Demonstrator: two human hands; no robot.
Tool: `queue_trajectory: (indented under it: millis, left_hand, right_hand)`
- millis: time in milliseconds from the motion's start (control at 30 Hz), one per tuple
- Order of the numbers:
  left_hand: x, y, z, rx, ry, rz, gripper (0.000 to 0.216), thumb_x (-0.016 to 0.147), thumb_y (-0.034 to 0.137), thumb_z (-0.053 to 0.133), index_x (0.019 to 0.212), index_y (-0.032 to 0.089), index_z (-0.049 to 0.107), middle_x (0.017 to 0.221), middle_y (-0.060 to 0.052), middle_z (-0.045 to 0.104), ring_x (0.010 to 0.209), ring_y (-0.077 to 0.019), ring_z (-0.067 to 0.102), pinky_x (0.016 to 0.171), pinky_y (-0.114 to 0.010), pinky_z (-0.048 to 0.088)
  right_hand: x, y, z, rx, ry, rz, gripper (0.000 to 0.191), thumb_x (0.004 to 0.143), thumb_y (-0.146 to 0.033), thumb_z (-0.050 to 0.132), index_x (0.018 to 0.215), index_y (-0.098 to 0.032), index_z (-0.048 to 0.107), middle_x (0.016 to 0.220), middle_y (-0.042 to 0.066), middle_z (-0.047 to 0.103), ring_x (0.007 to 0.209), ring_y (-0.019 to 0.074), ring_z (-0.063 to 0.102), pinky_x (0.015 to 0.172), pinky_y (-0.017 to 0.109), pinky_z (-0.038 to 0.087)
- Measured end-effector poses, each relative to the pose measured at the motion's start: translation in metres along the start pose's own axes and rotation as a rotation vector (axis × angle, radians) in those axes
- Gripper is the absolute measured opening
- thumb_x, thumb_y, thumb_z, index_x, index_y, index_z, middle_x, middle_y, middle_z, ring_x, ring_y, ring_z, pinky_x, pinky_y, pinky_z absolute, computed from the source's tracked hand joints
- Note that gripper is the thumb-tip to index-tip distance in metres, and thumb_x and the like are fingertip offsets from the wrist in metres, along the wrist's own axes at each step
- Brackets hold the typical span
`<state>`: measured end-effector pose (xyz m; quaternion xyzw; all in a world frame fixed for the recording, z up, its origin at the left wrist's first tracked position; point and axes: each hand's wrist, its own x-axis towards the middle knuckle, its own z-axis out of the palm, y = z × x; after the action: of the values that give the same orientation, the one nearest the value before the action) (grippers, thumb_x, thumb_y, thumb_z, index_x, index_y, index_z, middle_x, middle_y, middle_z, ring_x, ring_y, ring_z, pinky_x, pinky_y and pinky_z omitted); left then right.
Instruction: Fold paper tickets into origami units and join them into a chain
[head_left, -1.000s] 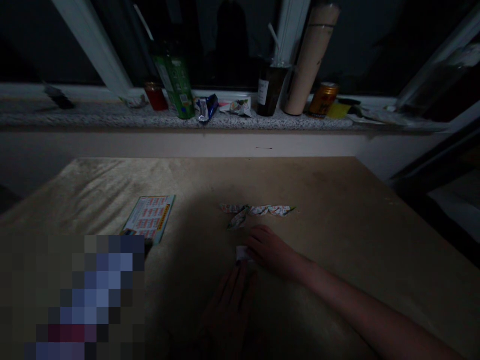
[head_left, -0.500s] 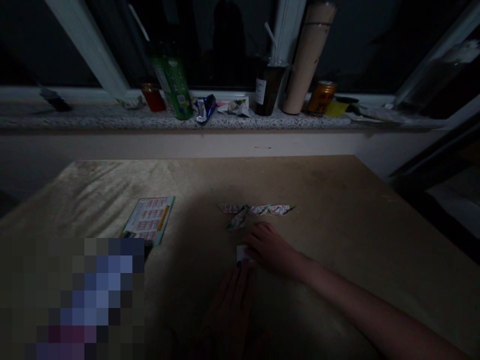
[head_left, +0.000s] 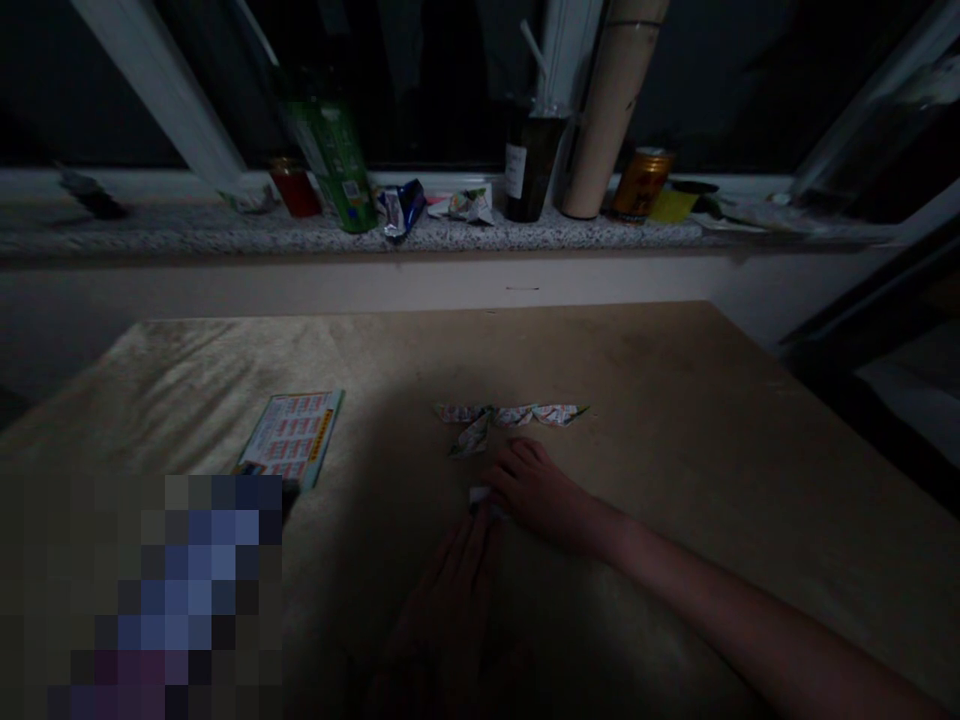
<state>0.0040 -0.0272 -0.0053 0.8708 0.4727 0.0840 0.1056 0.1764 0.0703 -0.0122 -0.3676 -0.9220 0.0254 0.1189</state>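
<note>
A small white piece of paper [head_left: 478,494] lies on the table between my hands, mostly covered by fingers. My left hand [head_left: 452,570] reaches up from below in deep shadow, its fingers stretched out and the tips pressing on the paper's lower part. From the right comes my right hand [head_left: 534,492], with bent fingers closed down on the paper's right side. Just beyond the hands lie several twisted strips of printed paper [head_left: 514,414], three end to end in a row and one slanting down from it.
A printed card or booklet [head_left: 295,435] lies left on the brown tabletop [head_left: 637,400]. Along the stone windowsill [head_left: 442,238] stand a green bottle [head_left: 337,165], a dark cup with a straw [head_left: 531,165], a tall cylinder [head_left: 611,110] and an orange can [head_left: 643,185]. Pixelation hides the lower left.
The view has shifted slightly. My left fingers have moved a little further up over the paper, covering more of it. My right hand stays on the paper.
</note>
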Motion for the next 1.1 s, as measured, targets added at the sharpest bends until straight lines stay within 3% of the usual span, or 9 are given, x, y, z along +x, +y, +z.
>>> queue_trajectory:
  millis: [300, 433, 567, 700, 933, 1100]
  left_hand:
    - [0.002, -0.003, 0.004, 0.031, 0.026, 0.044, 0.09, 0.078, 0.053, 0.048, 0.144, 0.011, 0.002, 0.146, -0.015, 0.024, 0.129, -0.0324, 0.031, 0.102, -0.042, 0.03]
    - [0.007, -0.012, 0.013, 0.016, 0.001, 0.081, 0.081, 0.08, 0.056, 0.04, 0.143, 0.012, 0.015, 0.142, -0.012, 0.035, 0.127, -0.0296, 0.034, 0.102, -0.038, 0.031]
    - [0.006, -0.012, 0.021, 0.004, 0.006, 0.073, 0.085, 0.077, 0.061, 0.039, 0.142, 0.01, 0.019, 0.142, -0.014, 0.034, 0.127, -0.0323, 0.033, 0.102, -0.041, 0.03]
    - [0.005, -0.01, 0.025, -0.004, 0.013, 0.057, 0.087, 0.075, 0.063, 0.04, 0.142, 0.012, 0.018, 0.144, -0.013, 0.031, 0.128, -0.0333, 0.031, 0.102, -0.044, 0.029]
    - [0.005, -0.014, 0.028, 0.012, 0.025, 0.049, 0.083, 0.075, 0.06, 0.041, 0.142, 0.016, 0.02, 0.144, -0.01, 0.031, 0.128, -0.032, 0.033, 0.101, -0.042, 0.031]
    - [0.007, -0.013, 0.034, 0.034, 0.044, 0.044, 0.075, 0.079, 0.053, 0.039, 0.141, 0.014, 0.023, 0.142, -0.011, 0.036, 0.126, -0.0313, 0.036, 0.101, -0.041, 0.032]
  right_hand:
    - [-0.002, 0.001, -0.002, 0.047, 0.057, 0.026, 0.027, 0.086, -0.02, 0.053, 0.113, -0.017, 0.053, 0.104, 0.009, 0.057, 0.1, 0.0232, 0.047, 0.089, 0.039, 0.037]
    - [-0.019, -0.007, -0.012, 0.032, 0.1, 0.004, 0.028, 0.088, -0.025, 0.051, 0.115, -0.019, 0.054, 0.117, 0.008, 0.056, 0.11, 0.0226, 0.045, 0.102, 0.044, 0.027]
    - [-0.051, -0.022, -0.021, -0.033, 0.066, -0.004, 0.037, 0.089, -0.035, 0.047, 0.124, -0.022, 0.049, 0.127, 0.007, 0.052, 0.117, 0.0244, 0.042, 0.106, 0.049, 0.019]
    - [-0.071, -0.031, -0.022, -0.054, 0.036, 0.072, 0.045, 0.088, -0.038, 0.048, 0.13, -0.022, 0.044, 0.131, 0.008, 0.048, 0.121, 0.0272, 0.04, 0.104, 0.053, 0.022]
    - [-0.067, -0.033, -0.023, -0.01, 0.026, 0.122, 0.047, 0.085, -0.036, 0.052, 0.13, -0.023, 0.045, 0.126, 0.011, 0.052, 0.121, 0.028, 0.041, 0.102, 0.054, 0.028]
    - [-0.071, -0.033, -0.02, 0.01, 0.068, 0.164, 0.048, 0.084, -0.031, 0.054, 0.13, -0.024, 0.045, 0.124, 0.01, 0.053, 0.12, 0.0272, 0.042, 0.104, 0.055, 0.026]
